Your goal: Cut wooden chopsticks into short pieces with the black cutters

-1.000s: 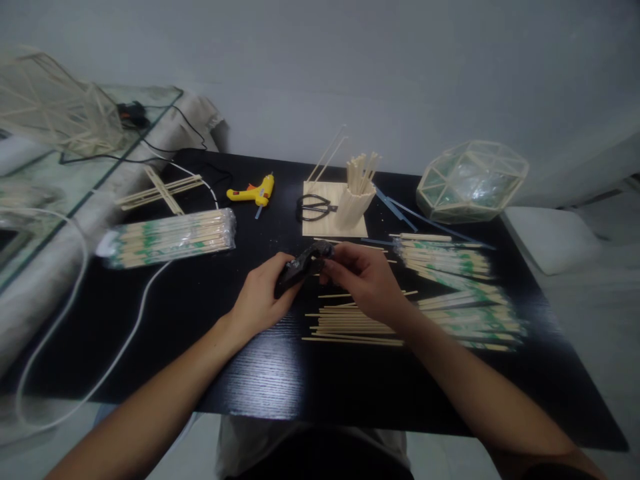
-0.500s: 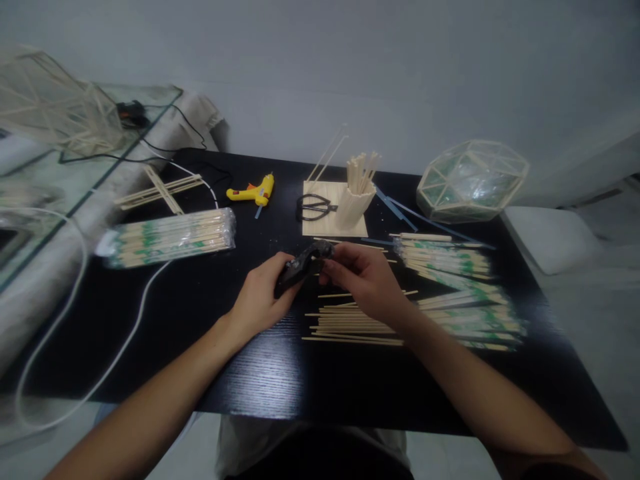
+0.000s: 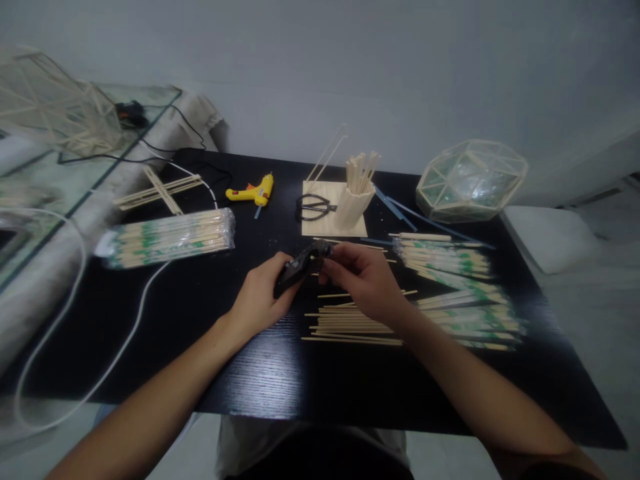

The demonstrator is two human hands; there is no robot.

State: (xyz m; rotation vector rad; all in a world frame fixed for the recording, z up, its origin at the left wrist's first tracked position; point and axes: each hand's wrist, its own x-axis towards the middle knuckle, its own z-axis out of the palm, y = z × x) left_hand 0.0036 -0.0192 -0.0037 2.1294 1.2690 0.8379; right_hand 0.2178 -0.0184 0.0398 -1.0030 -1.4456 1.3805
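Hands: two are showing, left hand [image 3: 260, 293] and right hand [image 3: 370, 280]; one black tool [image 3: 291, 275] is showing between them. One glue gun [image 3: 253, 193] is lying out. One pair of scissors [image 3: 327, 209] is resting on one square board [image 3: 313, 229]; one cup [image 3: 354, 209] is standing there, its sticks [image 3: 361, 171] crowding past counting. Frames: two are showing, left frame [image 3: 65, 110], right frame [image 3: 470, 183]. Wrapped packs: one is lying left [image 3: 173, 237], at least two right [image 3: 445, 259]. Loose sticks [image 3: 350, 325] are overlapping; more than six.

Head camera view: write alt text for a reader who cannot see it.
A left hand grips a dark object above a black table, with the right hand at its other end. Loose wooden sticks lie near the right hand; farther back are a yellow glue gun and a stick-filled holder on a wooden board.
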